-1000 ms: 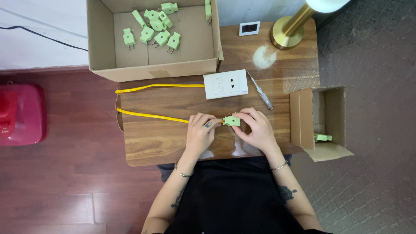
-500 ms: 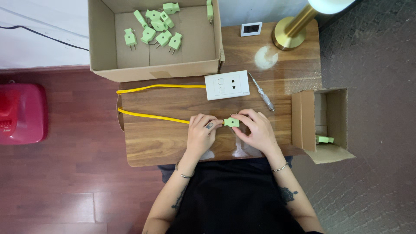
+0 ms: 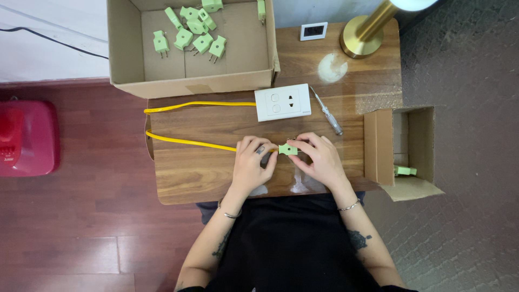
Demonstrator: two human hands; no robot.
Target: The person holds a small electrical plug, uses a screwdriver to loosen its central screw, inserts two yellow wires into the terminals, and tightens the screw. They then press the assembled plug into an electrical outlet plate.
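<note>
While my left hand (image 3: 253, 162) pinches the yellow cord (image 3: 189, 141) at nine o'clock, my right hand (image 3: 319, 158) closes fingertips on the green plug (image 3: 287, 149), mid-table. It looks light, hard and smooth (probably slippery), so I'd grip its flat sides; the cord seems springy.

— What is sitting in the upper left of the frame?
— A big cardboard box (image 3: 121, 48) holding loose green plugs (image 3: 190, 32).
— And to the right?
— A brass lamp base (image 3: 361, 42) is standing at upper right; a screwdriver (image 3: 326, 111) is lying beside a white socket plate (image 3: 283, 101).
</note>
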